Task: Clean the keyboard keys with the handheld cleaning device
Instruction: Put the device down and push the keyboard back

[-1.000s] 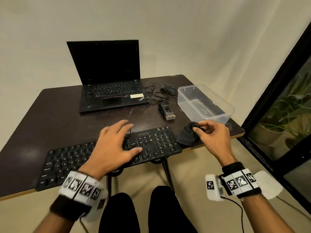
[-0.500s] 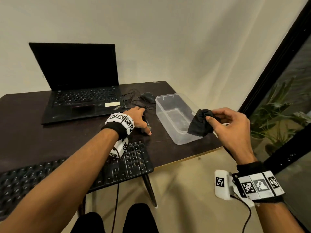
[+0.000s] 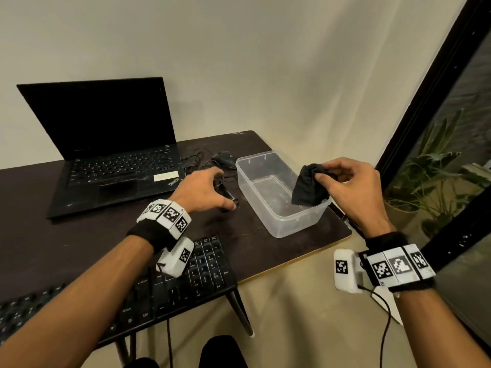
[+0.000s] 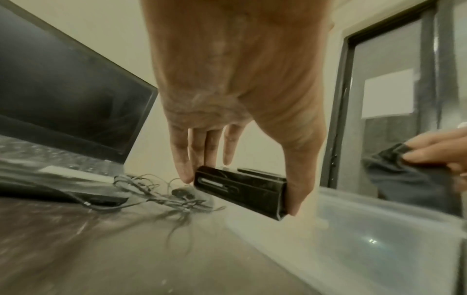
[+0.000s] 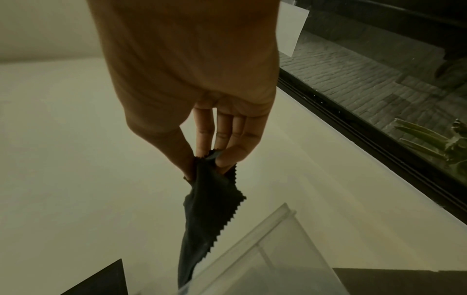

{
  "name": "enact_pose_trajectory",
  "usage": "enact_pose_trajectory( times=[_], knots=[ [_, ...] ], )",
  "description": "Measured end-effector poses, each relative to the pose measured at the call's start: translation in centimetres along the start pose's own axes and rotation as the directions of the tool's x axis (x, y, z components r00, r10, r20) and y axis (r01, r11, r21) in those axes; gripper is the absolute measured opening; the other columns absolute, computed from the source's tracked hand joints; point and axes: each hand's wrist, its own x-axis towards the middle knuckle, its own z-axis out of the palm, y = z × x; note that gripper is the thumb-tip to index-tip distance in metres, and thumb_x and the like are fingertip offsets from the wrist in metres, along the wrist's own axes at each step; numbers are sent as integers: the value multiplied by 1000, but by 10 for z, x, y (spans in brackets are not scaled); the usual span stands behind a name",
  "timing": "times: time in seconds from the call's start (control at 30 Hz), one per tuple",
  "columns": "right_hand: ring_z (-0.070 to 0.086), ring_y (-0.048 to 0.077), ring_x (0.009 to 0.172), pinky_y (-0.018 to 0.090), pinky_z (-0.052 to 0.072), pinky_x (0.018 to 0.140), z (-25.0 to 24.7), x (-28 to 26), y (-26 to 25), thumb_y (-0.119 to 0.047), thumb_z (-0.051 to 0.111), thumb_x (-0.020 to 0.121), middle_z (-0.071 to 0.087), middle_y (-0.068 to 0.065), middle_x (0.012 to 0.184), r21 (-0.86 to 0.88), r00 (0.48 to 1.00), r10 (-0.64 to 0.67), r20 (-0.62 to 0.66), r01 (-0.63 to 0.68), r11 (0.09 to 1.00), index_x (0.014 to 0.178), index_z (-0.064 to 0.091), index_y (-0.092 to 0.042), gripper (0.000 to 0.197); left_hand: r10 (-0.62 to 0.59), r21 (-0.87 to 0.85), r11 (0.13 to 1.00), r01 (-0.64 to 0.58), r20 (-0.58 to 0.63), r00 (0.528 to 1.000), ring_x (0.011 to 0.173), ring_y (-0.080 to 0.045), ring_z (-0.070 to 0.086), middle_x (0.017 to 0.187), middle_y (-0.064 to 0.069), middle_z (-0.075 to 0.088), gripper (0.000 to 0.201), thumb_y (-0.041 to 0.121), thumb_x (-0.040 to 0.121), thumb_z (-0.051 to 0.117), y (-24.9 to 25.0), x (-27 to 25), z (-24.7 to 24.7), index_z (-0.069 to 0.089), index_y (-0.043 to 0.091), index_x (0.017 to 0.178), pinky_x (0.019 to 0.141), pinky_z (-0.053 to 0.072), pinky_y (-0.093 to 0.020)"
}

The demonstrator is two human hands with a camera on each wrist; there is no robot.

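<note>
The black handheld cleaning device [image 4: 240, 189] is held just above the dark table [image 3: 53, 235] between laptop and box. My left hand [image 3: 204, 191] grips it end to end, thumb [image 4: 298, 179] on one end and fingers on the other; the head view hides most of the device under the hand. The black keyboard [image 3: 186, 288] lies at the table's near edge, under my left forearm. My right hand [image 3: 348, 187] pinches a black cloth [image 3: 308, 187] that hangs over the clear plastic box [image 3: 279, 216]; its zigzag edge [image 5: 227, 215] dangles into the box.
An open black laptop [image 3: 111, 160] stands at the back left. A black mouse [image 3: 223, 159] and tangled cables [image 4: 156, 191] lie behind the device. A dark window frame [image 3: 425, 102] and plants [image 3: 435, 181] stand to the right, past the table's edge.
My left hand left the keyboard, reached back to the cleaning device and now grips it. My right hand lifted the black cloth off the table and carried it over the clear box.
</note>
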Motion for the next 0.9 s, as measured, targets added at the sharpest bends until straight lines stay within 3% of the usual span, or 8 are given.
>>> enact_pose_trajectory(
  times=[0.1, 0.3, 0.47, 0.53, 0.63, 0.73, 0.83, 0.9],
  knots=[
    [72, -1, 83, 17, 56, 80, 0, -2, -8, -15, 86, 88, 79, -14, 89, 27, 996, -21, 87, 19, 999, 96, 83, -28, 16, 51, -7, 999, -51, 38, 998, 134, -24, 56, 148, -2, 59, 103, 54, 66, 94, 18, -14, -14, 48, 26, 154, 110, 47, -42],
    [65, 11, 69, 36, 62, 74, 20, -41, -22, -14, 94, 80, 77, -2, 78, 28, 893, -9, 450, -4, 1000, 86, 80, -28, 20, 138, 92, 982, -163, 236, 962, 131, -21, 57, 144, 5, 60, 103, 55, 64, 94, 32, -34, 9, 48, 28, 152, 109, 48, -41],
    [58, -1, 63, 8, 43, 61, 59, -73, -29, -21, 91, 84, 66, -14, 76, -247, 942, -47, 332, 135, 959, 79, 64, -32, 29, 125, 227, 958, -178, 228, 966, 130, -27, 57, 144, -2, 59, 108, 58, 66, 91, 32, -33, 34, 42, 24, 156, 105, 49, -41],
    [65, 7, 73, 16, 50, 69, 71, -89, -32, -25, 86, 88, 71, -10, 84, -300, 941, -73, 331, 178, 937, 93, 74, -28, 14, 99, 249, 955, -161, 245, 965, 130, -28, 57, 142, -4, 58, 109, 58, 66, 91, 30, -31, 41, 41, 21, 155, 104, 48, -42],
    [72, 23, 111, 35, 58, 97, 90, -111, -27, -27, 74, 96, 76, 2, 121, -357, 856, -30, 516, 247, 901, 127, 72, -20, 32, 85, 243, 958, -155, 279, 957, 127, -28, 57, 137, -3, 57, 106, 55, 65, 92, 25, -30, 46, 41, 22, 153, 101, 47, -41],
    [67, 29, 121, 41, 56, 99, 97, -118, -30, -21, 65, 98, 70, 4, 130, -397, 780, 38, 624, 275, 876, 135, 61, -20, 37, 83, 217, 964, -155, 307, 948, 132, -27, 54, 144, -3, 54, 116, 54, 67, 92, 25, -32, 41, 32, 21, 160, 105, 46, -41],
    [66, 29, 126, 41, 54, 104, 90, -118, -42, -23, 64, 101, 69, 6, 137, -414, 781, 55, 622, 269, 870, 155, 49, -25, 56, 100, 172, 972, -158, 302, 948, 144, -28, 44, 160, -5, 42, 126, 57, 71, 91, 23, -46, 26, 18, 19, 167, 119, 37, -43],
    [66, 28, 126, 40, 53, 105, 77, -121, -53, -32, 67, 101, 72, 3, 135, -465, 822, 61, 566, 257, 847, 156, 49, -32, 58, 139, 103, 981, -163, 206, 969, 152, -25, 34, 168, -2, 32, 125, 60, 74, 88, 14, -71, 11, 16, 22, 168, 125, 27, -41]
  ],
)
